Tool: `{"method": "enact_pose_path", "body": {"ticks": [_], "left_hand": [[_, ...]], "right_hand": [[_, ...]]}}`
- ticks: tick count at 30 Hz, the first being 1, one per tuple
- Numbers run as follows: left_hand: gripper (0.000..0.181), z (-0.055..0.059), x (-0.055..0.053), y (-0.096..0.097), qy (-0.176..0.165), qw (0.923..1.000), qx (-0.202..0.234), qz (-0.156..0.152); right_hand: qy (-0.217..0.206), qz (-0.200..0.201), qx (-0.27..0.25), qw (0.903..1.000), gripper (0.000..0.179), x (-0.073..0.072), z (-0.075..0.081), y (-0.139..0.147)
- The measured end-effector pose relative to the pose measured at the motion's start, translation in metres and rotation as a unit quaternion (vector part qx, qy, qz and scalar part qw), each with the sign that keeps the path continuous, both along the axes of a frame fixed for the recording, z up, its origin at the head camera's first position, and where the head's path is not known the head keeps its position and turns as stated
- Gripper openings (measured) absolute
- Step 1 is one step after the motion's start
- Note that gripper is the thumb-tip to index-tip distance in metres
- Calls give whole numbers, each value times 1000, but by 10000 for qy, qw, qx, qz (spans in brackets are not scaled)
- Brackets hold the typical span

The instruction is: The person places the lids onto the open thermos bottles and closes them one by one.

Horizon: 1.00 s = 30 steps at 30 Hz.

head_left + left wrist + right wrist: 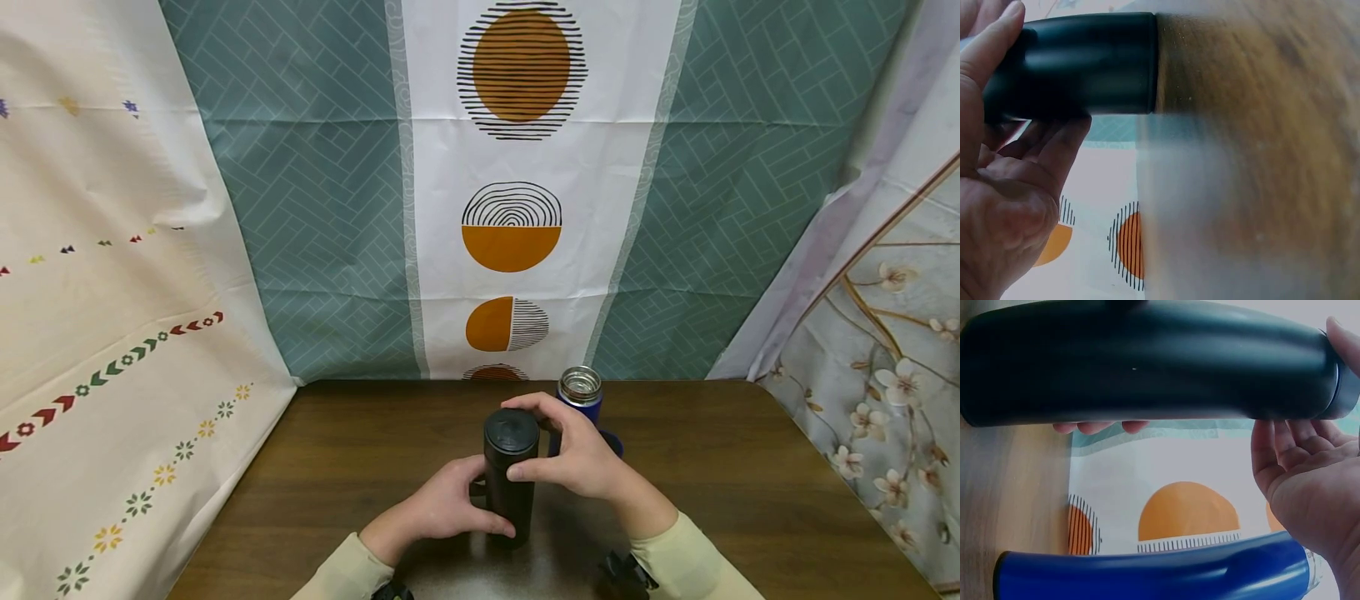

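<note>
A black thermos (508, 500) stands upright on the wooden table in the head view, its dark lid (512, 430) on top. My left hand (453, 502) holds the lower body from the left, thumb across the front. From the right, my right hand (576, 454) grips the thermos near its top, around the lid's edge. The right wrist view shows the right hand's fingers (1270, 453) curled under the lid end. In the left wrist view the thermos's base (1147, 62) meets or nearly meets the table; exact contact is hard to tell.
Behind the right hand stands a blue thermos (581, 392) with an uncapped steel mouth. Beside it, a dark blue rounded piece (612, 442) is partly hidden by that hand. The wooden table (360, 442) meets a patterned cloth (337, 250) at the back.
</note>
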<state>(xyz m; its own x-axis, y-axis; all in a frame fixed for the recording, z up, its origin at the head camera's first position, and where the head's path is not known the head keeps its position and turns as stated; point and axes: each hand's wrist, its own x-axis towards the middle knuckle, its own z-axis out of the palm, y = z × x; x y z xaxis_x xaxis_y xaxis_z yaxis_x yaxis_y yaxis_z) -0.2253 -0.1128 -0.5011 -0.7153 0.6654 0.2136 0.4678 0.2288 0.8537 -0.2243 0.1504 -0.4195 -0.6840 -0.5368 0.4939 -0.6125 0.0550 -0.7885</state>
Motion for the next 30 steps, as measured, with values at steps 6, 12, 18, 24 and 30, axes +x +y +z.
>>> {"method": "enact_pose_path", "body": {"ticks": [6, 12, 18, 24, 30], "left_hand": [[57, -5, -4, -1, 414, 9989, 121, -172], [60, 2, 2, 2, -37, 10000, -8, 86], [63, 4, 3, 3, -206, 9997, 24, 137], [59, 5, 3, 2, -275, 9995, -70, 142], [59, 3, 1, 0, -357, 9993, -114, 74]], "right_hand": [[-150, -63, -105, 9998, 68, 3, 1, -3], [-274, -157, -120, 9994, 68, 4, 1, -4], [-276, -217, -126, 9993, 69, 5, 1, -5], [-264, -138, -26, 9996, 73, 4, 0, -4], [-132, 438, 137, 9989, 75, 0, -1, 1]]}}
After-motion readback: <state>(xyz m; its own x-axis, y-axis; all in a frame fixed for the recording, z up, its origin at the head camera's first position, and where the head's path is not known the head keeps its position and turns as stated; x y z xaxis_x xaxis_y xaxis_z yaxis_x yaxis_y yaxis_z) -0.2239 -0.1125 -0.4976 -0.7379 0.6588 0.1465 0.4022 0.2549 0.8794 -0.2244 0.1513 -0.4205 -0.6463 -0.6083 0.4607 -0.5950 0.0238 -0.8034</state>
